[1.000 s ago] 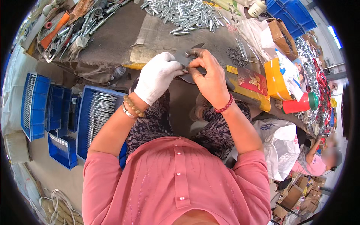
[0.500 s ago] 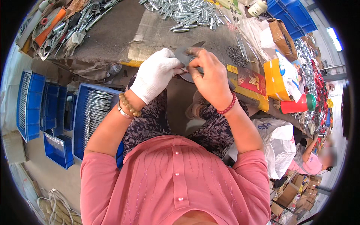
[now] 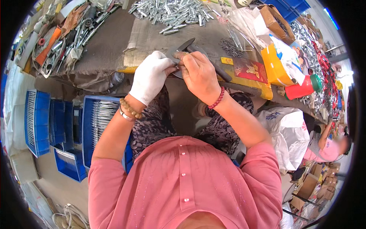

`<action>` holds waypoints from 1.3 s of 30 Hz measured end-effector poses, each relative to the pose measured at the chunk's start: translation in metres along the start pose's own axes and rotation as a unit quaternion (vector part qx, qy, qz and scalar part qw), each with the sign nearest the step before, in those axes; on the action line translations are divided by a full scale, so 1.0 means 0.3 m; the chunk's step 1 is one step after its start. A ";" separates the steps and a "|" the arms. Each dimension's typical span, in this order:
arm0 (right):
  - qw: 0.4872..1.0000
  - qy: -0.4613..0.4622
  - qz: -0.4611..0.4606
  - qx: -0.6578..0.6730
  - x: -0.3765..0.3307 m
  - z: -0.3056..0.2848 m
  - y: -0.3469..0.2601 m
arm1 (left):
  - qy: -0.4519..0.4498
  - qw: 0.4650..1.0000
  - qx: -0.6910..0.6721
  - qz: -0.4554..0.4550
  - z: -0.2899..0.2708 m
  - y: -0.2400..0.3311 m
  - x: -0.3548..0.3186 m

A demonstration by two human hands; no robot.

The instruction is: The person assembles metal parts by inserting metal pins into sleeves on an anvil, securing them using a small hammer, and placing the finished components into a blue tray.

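Observation:
My left hand [image 3: 149,79] wears a white knit glove, and its thumb and fingers are pinched together near the table's front edge. Close beside it, my bare right hand [image 3: 201,75] is also closed, fingertips almost meeting the gloved ones. Whatever lies between the fingertips is small and mostly hidden; I cannot make out its kind. Just beyond the hands, a dark hammer-like tool [image 3: 186,45] with a pointed head rests on the table, its handle [image 3: 223,74] passing behind my right hand. A grey metal surface [image 3: 170,55] shows partly beneath the fingers.
Silvery metal tubes [image 3: 171,13] lie heaped at the back. Small dark parts [image 3: 231,47] and thin rods are on the right, near a red packet [image 3: 250,71] and a yellow box [image 3: 275,65]. Blue bins [image 3: 87,131] of metal rods stand at left. Another person [image 3: 324,147] is far right.
The view has shifted, so the table and bins sit differently in the picture. Both hands stay pinched together at the table edge; more of the hammer-like tool shows now.

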State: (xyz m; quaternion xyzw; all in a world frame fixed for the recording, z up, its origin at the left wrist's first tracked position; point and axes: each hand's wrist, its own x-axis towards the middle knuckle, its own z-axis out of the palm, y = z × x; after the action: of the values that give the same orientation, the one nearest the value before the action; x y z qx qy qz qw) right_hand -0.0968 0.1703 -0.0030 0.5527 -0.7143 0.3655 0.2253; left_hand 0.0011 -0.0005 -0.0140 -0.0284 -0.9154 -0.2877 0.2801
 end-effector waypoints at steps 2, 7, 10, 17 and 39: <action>1.000 0.005 0.021 0.010 -0.003 -0.004 -0.001 | -0.007 1.000 0.002 -0.002 0.001 0.000 0.001; 0.998 -0.037 0.051 -0.002 0.024 -0.098 -0.001 | -0.031 0.999 0.009 -0.017 -0.015 0.015 0.002; 0.982 -0.076 0.132 -0.109 0.022 -0.199 0.022 | -0.026 0.999 0.019 -0.024 -0.025 0.017 -0.010; 0.977 -0.078 0.153 -0.129 -0.018 -0.244 0.051 | -0.028 0.999 0.000 -0.023 -0.023 0.016 0.003; 0.987 -0.080 0.104 -0.097 -0.133 -0.270 -0.117 | -0.003 1.000 -0.013 0.010 -0.014 0.000 0.008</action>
State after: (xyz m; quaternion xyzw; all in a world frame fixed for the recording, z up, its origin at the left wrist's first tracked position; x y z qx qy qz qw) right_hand -0.0584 0.2533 0.0288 0.4783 -0.8159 0.2701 0.1806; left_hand 0.0011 -0.0031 -0.0100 -0.0424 -0.9122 -0.2963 0.2798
